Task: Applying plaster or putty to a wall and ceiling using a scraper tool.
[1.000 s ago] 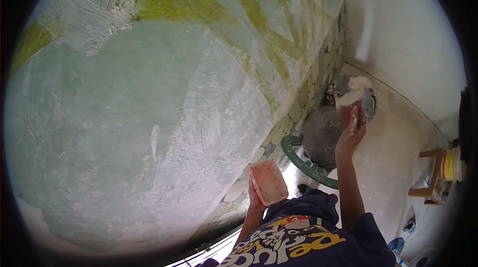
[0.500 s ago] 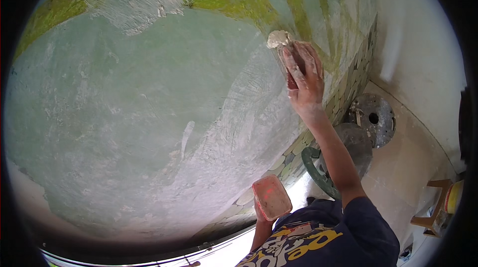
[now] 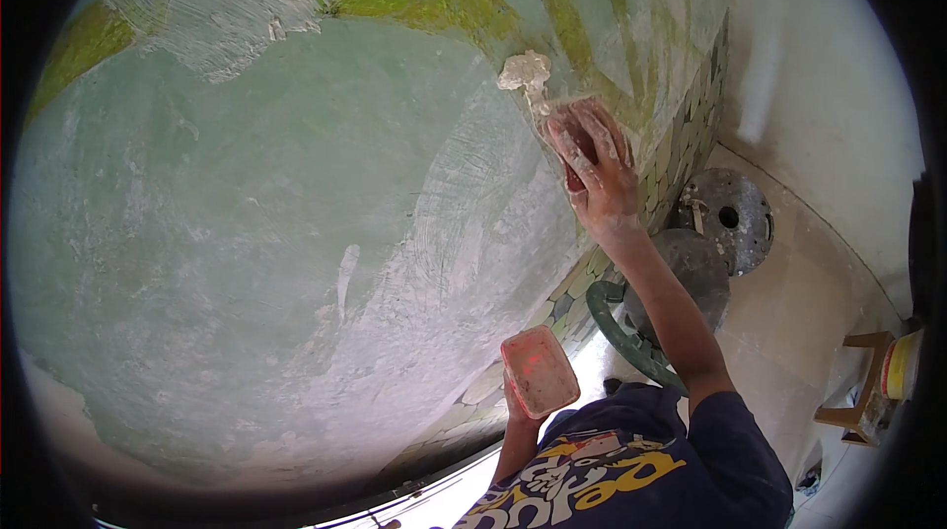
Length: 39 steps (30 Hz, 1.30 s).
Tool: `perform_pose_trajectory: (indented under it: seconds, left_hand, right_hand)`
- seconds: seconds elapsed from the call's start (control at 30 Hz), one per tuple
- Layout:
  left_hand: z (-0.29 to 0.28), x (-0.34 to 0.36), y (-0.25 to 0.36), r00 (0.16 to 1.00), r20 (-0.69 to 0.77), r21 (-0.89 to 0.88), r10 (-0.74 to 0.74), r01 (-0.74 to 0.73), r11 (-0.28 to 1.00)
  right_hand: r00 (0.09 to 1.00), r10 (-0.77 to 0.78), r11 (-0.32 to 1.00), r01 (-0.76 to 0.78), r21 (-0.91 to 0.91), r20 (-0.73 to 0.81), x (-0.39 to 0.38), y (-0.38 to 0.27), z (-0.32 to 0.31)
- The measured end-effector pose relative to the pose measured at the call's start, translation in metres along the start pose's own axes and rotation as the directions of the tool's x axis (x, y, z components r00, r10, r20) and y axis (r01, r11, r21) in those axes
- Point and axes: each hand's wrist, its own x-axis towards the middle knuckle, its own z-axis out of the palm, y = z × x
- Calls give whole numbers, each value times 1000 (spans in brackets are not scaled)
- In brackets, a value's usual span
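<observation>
In the head view, your right hand [image 3: 599,159] is closed around a reddish spreader [image 3: 575,179] against the green-painted wall [image 3: 256,194], just below a thick pale blob of plaster [image 3: 524,70]. Your left hand [image 3: 512,399] grips a red rectangular tub [image 3: 528,359] near your navy T-shirt [image 3: 735,450], its mouth facing you. Right of your forearm, a round grey plate [image 3: 752,238] with a central hole lies on the floor [image 3: 764,317].

Tile band [image 3: 695,105] just right of the right grip [image 3: 592,149]. Lower right of grip: grey disc [image 3: 752,223] with centre hole, dark round thing [image 3: 702,268] overlapping it. Green curved bar [image 3: 614,330] below grip. Far lower right: wooden stool [image 3: 874,376], yellow tub [image 3: 899,366]. Pale wall [image 3: 819,85] off right.
</observation>
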Motion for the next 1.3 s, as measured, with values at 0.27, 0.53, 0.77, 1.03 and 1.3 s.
perform_pose_trajectory:
  seconds: [0.27, 0.53, 0.77, 1.03, 1.3]
  left_hand:
    - [-4, 2, 2, 1000, 0, -43, -3, 3, 999]
    - [-2, 0, 5, 996, -91, -83, -5, -2, 997]
    - [-5, -2, 6, 998, -70, -78, -1, -5, 997]
    - [-5, 0, 8, 998, -64, -41, -6, 3, 999]
    - [-4, 8, 13, 992, -123, -36, -37, 33, 999]
  right_hand:
    - [926, 363, 564, -305, 767, 102, -11, 2, -13]
    - [904, 421, 517, -310, 798, 79, 63, -8, -53]
    - [943, 326, 722, -292, 627, 63, 78, -31, -40]
    - [923, 385, 722, -315, 616, 21, 80, -54, -38]
    - [953, 298, 949, -290, 127, -52, 59, -90, -8]
